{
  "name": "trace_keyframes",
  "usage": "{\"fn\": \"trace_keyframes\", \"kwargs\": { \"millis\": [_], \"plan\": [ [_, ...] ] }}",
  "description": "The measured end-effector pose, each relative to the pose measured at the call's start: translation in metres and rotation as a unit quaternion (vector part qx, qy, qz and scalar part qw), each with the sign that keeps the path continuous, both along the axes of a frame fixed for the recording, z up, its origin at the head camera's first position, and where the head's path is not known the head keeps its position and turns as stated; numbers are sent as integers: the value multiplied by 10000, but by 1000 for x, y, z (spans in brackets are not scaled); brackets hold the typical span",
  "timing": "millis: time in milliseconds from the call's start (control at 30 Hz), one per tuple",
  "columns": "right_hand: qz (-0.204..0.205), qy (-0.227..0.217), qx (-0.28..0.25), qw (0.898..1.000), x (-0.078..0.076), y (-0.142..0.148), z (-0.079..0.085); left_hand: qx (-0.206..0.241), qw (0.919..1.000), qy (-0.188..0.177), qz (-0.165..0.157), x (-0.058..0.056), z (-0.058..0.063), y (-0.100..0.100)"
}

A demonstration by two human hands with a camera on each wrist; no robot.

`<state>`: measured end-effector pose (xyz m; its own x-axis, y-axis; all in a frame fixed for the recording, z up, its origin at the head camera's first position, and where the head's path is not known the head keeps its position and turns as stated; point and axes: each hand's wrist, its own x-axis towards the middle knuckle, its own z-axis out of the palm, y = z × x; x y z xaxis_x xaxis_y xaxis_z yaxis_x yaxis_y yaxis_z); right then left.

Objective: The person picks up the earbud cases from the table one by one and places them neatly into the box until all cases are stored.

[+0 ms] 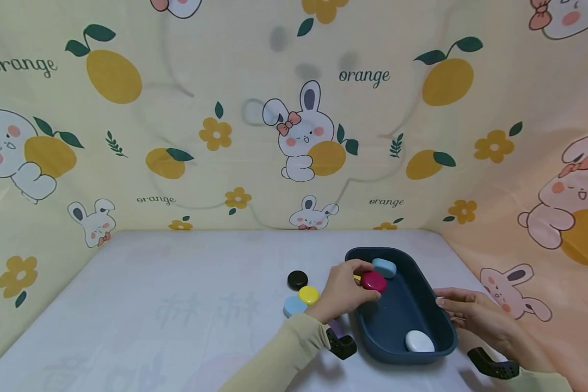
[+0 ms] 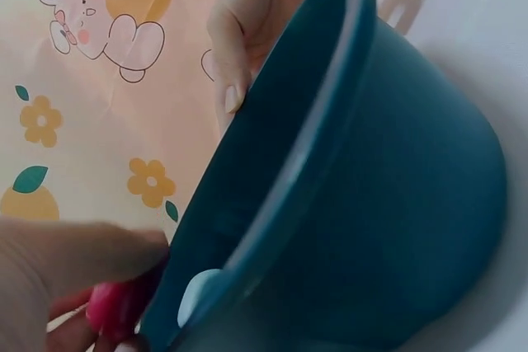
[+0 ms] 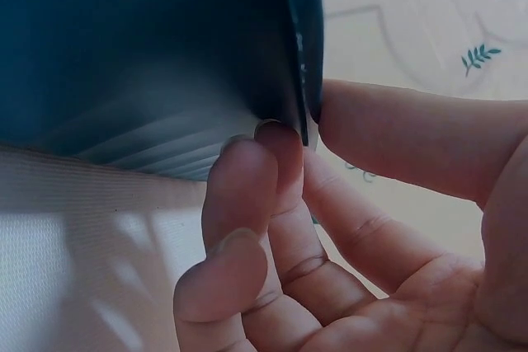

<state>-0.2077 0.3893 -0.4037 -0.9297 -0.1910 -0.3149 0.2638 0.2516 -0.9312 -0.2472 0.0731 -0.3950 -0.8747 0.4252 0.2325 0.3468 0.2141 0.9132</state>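
My left hand pinches a glossy crimson round disc between thumb and fingers, above the far left part of a dark blue tray. A bit of yellow shows beside the disc, partly hidden by the fingers. Inside the tray, a light blue disc leans by the far wall and a white disc lies near the front. At the tray's right side, my right hand grips the rim, with the thumb on one side and fingertips against the outer wall.
Left of the tray, a black disc, a yellow disc and a light blue disc sit close together on the white table. Something purple is mostly hidden under my left wrist. A patterned cloth hangs behind.
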Motion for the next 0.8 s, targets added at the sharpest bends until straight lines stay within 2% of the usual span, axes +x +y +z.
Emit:
{"fn": "trace_keyframes", "kwargs": {
  "millis": [233,500,667,800],
  "plan": [
    [-28,29,-2,10000,0,0,0,-174,9998,-15,21,-2,3,-4],
    [54,-8,-104,9999,0,1,0,-14,9999,143,70,-4,14,-12],
    [48,17,-75,10000,-1,0,0,144,9997,178,126,-4,20,-24],
    [6,11,79,10000,0,2,1,203,9993,268,148,-4,24,-42]
  ]
}}
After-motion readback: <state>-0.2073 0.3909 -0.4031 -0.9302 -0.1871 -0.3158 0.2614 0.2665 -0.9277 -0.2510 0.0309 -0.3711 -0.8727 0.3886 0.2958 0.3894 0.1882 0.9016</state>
